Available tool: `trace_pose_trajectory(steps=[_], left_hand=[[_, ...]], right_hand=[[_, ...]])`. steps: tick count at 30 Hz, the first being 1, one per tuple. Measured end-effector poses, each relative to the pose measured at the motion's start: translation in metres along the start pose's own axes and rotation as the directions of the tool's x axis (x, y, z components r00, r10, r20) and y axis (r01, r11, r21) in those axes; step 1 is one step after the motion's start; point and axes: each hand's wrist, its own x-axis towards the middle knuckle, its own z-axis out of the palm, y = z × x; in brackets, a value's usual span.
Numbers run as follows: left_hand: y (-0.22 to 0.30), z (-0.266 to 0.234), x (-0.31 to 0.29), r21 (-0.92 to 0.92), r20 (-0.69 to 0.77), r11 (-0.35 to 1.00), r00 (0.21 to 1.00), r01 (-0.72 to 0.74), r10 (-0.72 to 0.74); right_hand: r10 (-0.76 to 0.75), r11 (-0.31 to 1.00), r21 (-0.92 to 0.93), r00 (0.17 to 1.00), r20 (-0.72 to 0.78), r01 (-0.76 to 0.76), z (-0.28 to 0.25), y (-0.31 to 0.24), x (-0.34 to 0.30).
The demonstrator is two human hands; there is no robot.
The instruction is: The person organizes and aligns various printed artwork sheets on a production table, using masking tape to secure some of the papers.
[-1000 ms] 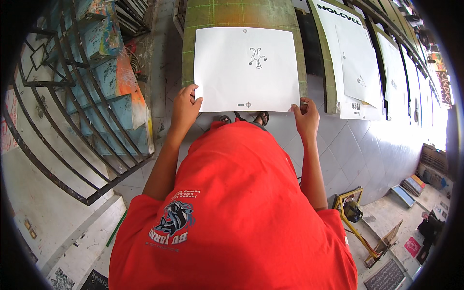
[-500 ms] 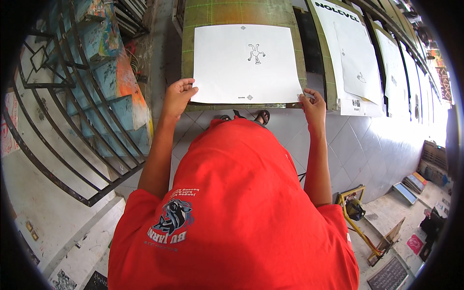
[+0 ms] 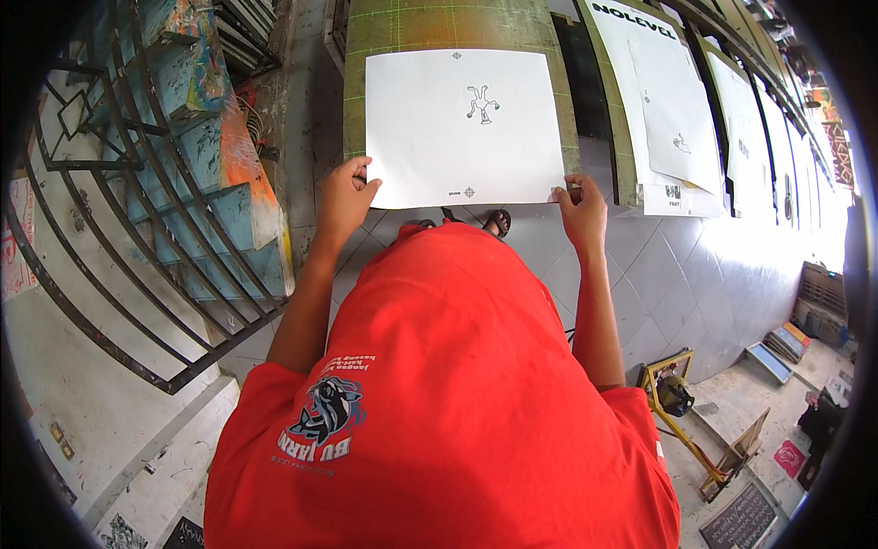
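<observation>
A white sheet of paper (image 3: pixel 425 128) with a small outlined figure and register marks lies over a worn greenish board (image 3: pixel 448 26) with a grid of lines. My left hand (image 3: pixel 346 197) pinches the sheet at its near left corner, thumb on top. At the near right corner, my right hand (image 3: pixel 583 212) has the sheet between thumb and fingers. The paper's near edge hangs a little past the board's near edge and hides it.
To the right, more boards carry printed white sheets (image 3: pixel 677 137) in a row. A black metal grille (image 3: pixel 174 229) stands at the left before blue, paint-stained blocks (image 3: pixel 206 151). Lower right, a yellow frame (image 3: pixel 681 416) rests on the floor. Grey tiles (image 3: pixel 672 293) run beneath the boards.
Both hands have drawn the sheet slightly toward me, so its near edge now overhangs the board. My right hand has also shifted a little left.
</observation>
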Motion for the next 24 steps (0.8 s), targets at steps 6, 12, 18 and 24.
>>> trace_pose_trajectory(steps=[6, 12, 18, 24], left_hand=[[-0.008, 0.005, -0.003, 0.054, -0.027, 0.997, 0.998, -0.057, 0.058], [-0.004, 0.005, -0.007, 0.102, -0.022, 0.992, 0.997, -0.074, 0.077], [-0.002, 0.006, -0.009, 0.112, -0.022, 0.99, 0.996, -0.082, 0.085], [0.001, 0.006, -0.013, 0.11, -0.022, 0.992, 0.998, -0.06, 0.062]], right_hand=[[0.009, 0.998, -0.06, 1.0, -0.005, -0.01, 0.0, 0.0, -0.004], [-0.014, 0.999, -0.042, 1.0, -0.026, 0.013, 0.001, 0.001, -0.008], [-0.05, 0.997, -0.068, 0.998, -0.043, 0.047, 0.002, 0.002, -0.009], [-0.066, 0.998, -0.024, 0.997, -0.05, 0.065, 0.003, 0.004, -0.01]])
